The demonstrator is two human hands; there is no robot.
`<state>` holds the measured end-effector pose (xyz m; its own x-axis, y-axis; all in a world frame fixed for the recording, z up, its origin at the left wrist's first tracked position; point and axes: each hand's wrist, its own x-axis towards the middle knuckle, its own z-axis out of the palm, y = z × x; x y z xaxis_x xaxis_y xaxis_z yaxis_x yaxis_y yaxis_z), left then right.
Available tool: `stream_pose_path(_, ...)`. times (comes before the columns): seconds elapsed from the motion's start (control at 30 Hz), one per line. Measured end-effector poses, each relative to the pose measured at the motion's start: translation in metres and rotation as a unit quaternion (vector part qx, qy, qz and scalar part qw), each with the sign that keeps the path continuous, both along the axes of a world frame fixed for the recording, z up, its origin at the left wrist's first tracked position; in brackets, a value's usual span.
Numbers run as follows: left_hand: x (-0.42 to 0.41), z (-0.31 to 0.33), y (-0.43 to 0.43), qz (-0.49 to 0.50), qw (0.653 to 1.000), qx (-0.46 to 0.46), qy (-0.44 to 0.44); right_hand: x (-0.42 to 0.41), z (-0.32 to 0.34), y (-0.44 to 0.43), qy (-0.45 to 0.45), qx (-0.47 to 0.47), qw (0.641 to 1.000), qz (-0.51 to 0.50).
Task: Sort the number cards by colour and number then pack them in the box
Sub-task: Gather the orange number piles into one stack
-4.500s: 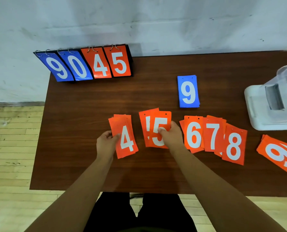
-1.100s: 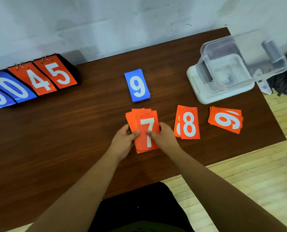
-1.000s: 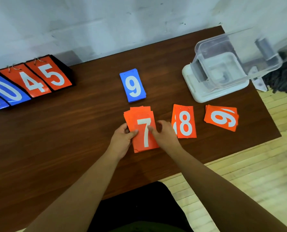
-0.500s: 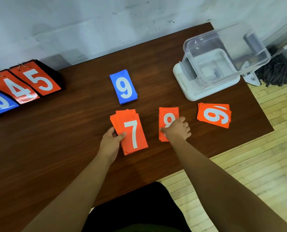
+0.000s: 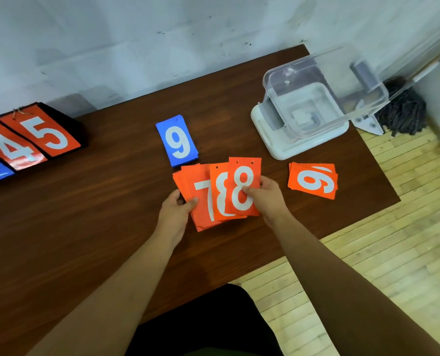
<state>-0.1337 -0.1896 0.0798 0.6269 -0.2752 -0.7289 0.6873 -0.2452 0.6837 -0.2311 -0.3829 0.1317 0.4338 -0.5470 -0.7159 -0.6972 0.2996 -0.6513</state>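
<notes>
An orange stack topped by a 7 (image 5: 201, 199) lies on the brown table (image 5: 85, 214), and my left hand (image 5: 175, 214) grips its left edge. My right hand (image 5: 267, 196) pinches two orange 8 cards (image 5: 242, 188) and holds them overlapping the right side of the 7 stack. A blue stack topped by a 9 (image 5: 177, 141) lies just behind them. An orange 9 pile (image 5: 313, 181) lies to the right. The clear plastic box (image 5: 324, 104) stands on its white lid (image 5: 270, 142) at the back right.
A flip scoreboard (image 5: 31, 142) showing orange 4 and 5 and blue digits stands at the back left against the wall. The table's right edge (image 5: 383, 176) drops to a wooden floor, where a dark mop head (image 5: 403, 111) lies.
My right hand picked the 8 cards up off the table and carried them left onto the 7 stack. Since 4.5 s ago the 4, 5 and 6 piles were gathered under the 7.
</notes>
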Motion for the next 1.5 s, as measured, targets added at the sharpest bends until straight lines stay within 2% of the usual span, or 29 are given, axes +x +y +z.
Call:
stream_pose_path(0.1, -0.005, 0.012, -0.028, -0.018, 0.993, -0.103, 0.058, -0.009, 0.006, -0.005, 0.007, -0.078, 0.994, 0.080)
stream_pose_path(0.17, -0.013, 0.018, -0.046, -0.049, 0.989, -0.122, 0.067, -0.014, 0.010, -0.005, 0.035, -0.135, 0.983, 0.122)
stream_pose_path(0.27, -0.024, 0.020, -0.067, -0.091, 0.986, -0.129, 0.047, -0.020, 0.010, -0.011, 0.036, -0.168, 0.973, 0.153)
stream_pose_path(0.37, -0.028, 0.016, -0.081, -0.089, 0.989, -0.115, 0.039, -0.028, 0.007, -0.042, 0.057, -0.203, 0.967, 0.140)
stream_pose_path(0.5, -0.026, 0.002, -0.087, -0.090, 0.991, -0.087, 0.037, -0.053, -0.012, -0.109, 0.147, -0.345, 0.911, 0.172)
stream_pose_path(0.6, -0.027, -0.003, -0.088, -0.108, 0.991, -0.071, 0.027, -0.062, -0.025, -0.148, 0.199, -0.376, 0.883, 0.199)
stream_pose_path(0.77, -0.027, -0.010, -0.089, -0.127, 0.989, -0.066, 0.029, -0.057, -0.041, -0.177, 0.232, -0.362, 0.839, 0.334)
stream_pose_path(0.9, -0.026, -0.018, -0.090, -0.117, 0.990, -0.068, 0.029, -0.060, -0.050, -0.175, 0.265, -0.383, 0.816, 0.343)
stream_pose_path(1.1, -0.029, -0.017, -0.080, -0.100, 0.994, -0.043, 0.028, -0.076, -0.056, -0.149, 0.288, -0.319, 0.857, 0.283)
stream_pose_path(1.17, -0.030, -0.015, -0.076, -0.081, 0.996, -0.035, 0.030, -0.077, -0.051, -0.139, 0.231, -0.271, 0.903, 0.239)
stream_pose_path(1.23, -0.029, -0.012, -0.071, -0.066, 0.997, -0.027, 0.023, -0.073, -0.039, -0.124, 0.127, -0.181, 0.967, 0.127)
stream_pose_path(1.27, -0.028, -0.010, -0.068, -0.059, 0.998, -0.020, 0.018, -0.069, -0.031, -0.114, 0.081, -0.123, 0.987, 0.062)
stream_pose_path(1.33, -0.026, -0.007, -0.061, -0.044, 0.999, -0.012, 0.014, -0.058, -0.014, -0.089, 0.029, -0.010, 0.999, -0.037)
stream_pose_path(1.37, -0.025, -0.005, -0.058, -0.039, 0.999, -0.011, 0.012, -0.052, -0.010, -0.076, 0.023, 0.020, 0.998, -0.052)
stream_pose_path(1.5, -0.016, 0.005, -0.045, -0.018, 0.998, -0.056, 0.036, -0.033, 0.001, -0.034, 0.023, 0.006, 0.999, -0.041)
